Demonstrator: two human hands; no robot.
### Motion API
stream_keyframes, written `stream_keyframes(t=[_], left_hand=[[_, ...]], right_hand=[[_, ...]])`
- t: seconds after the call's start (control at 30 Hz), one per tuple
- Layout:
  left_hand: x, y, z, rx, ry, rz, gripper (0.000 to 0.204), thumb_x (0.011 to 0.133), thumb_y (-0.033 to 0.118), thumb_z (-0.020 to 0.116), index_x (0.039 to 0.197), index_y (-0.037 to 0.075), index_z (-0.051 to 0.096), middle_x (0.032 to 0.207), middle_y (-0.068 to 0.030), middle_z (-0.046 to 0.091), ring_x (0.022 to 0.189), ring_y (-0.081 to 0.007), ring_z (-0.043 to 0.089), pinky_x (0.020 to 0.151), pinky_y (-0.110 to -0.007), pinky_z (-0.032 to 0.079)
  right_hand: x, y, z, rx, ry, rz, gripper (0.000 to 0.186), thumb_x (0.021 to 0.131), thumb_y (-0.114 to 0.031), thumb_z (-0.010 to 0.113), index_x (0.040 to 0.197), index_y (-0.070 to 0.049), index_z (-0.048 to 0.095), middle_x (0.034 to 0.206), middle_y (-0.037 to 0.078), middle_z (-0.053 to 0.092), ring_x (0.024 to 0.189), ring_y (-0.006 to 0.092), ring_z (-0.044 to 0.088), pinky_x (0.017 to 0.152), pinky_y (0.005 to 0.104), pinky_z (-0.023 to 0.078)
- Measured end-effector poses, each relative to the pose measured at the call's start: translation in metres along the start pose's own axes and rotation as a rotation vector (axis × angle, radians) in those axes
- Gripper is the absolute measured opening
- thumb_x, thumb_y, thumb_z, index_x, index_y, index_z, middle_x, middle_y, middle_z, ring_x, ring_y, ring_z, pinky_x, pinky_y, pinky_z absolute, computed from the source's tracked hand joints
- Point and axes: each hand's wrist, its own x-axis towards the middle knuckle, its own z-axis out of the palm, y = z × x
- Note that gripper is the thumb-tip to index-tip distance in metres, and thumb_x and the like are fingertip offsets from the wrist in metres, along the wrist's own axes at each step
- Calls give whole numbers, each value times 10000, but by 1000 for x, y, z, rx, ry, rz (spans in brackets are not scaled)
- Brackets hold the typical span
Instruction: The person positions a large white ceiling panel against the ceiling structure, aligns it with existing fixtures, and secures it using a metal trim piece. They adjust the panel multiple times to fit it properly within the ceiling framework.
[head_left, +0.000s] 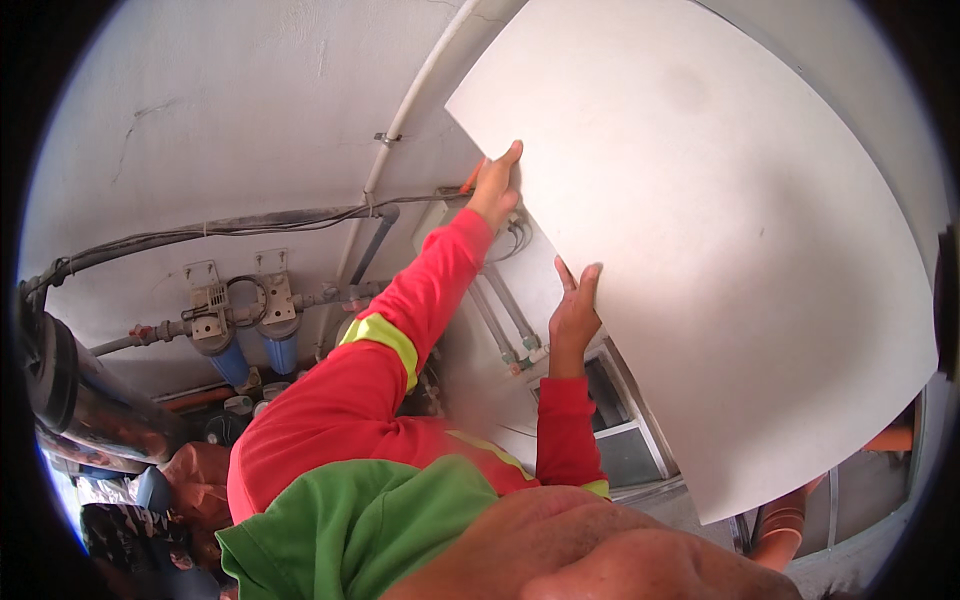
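A large, thin white panel [720, 240] is held up at a tilt and fills the right half of the head view. My left hand [495, 190] grips its left edge near the upper corner, with the thumb pointing up along the rim. Lower on the same edge, my right hand [575, 315] is closed on the panel, with the thumb against its face and the other fingers partly hidden. Both arms wear red sleeves with yellow-green bands. The back of the panel is out of sight.
Two blue water filter housings [229, 360] hang on the left wall with pipes and valves. A white conduit [415, 90] runs up the wall. Dark cylindrical tanks [95, 390] stand at left. Behind the panel is a metal-framed window [635, 455]; orange-brown pipe-like pieces [780, 535] show below.
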Motion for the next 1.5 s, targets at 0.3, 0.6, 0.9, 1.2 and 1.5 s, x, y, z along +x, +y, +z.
stream_keyframes(t=[0.3, 0.6, 0.9, 1.2, 1.5], left_hand=[[32, -9, 19, 81, 202, -87, 725, 882, 185, 745, 1409, -2, 284, 1378, -151, 490, 1248, -306, 513, 1006, -495, 436], [56, -11, 24, 42, 55, -90, 606, 913, 242, 710, 1378, 22, 388, 1321, -142, 542, 1214, -287, 533, 980, -497, 454], [-18, -25, 12, 421, 125, -193, 914, 842, 493, 747, 1416, -54, 290, 1382, -218, 461, 1280, -326, 451, 956, -494, 485], [-18, -81, 51, -117, -72, -157, 1027, 904, 299, 715, 1543, 30, -42, 1569, -198, 212, 1434, -343, 266, 1154, -447, 281], [-22, -81, 63, -33, 180, -240, 929, 902, 256, 715, 1541, 75, 65, 1556, -175, 253, 1451, -301, 237, 1167, -464, 239]], right_hand=[[39, 22, -18, 7, -21, 32, 669, 1017, -232, 555, 1445, 172, 238, 1566, 184, 224, 1289, 240, 484, 1058, 407, 498], [60, 23, -8, -133, -16, 86, 721, 1005, -318, 571, 1466, 139, 256, 1502, 209, 369, 1267, 277, 527, 1071, 356, 445], [53, 8, 0, -229, -27, 126, 790, 1014, -413, 532, 1486, 130, 206, 1433, 226, 459, 1147, 275, 623, 1015, 337, 472], [64, -26, -19, -523, -152, 512, 843, 934, -740, 364, 1125, 46, 601, 1020, 195, 672, 926, 276, 677, 837, 352, 518], [63, -28, -49, -357, -320, 590, 704, 972, -659, 402, 957, 2, 645, 880, 123, 702, 785, 206, 685, 733, 320, 543]])
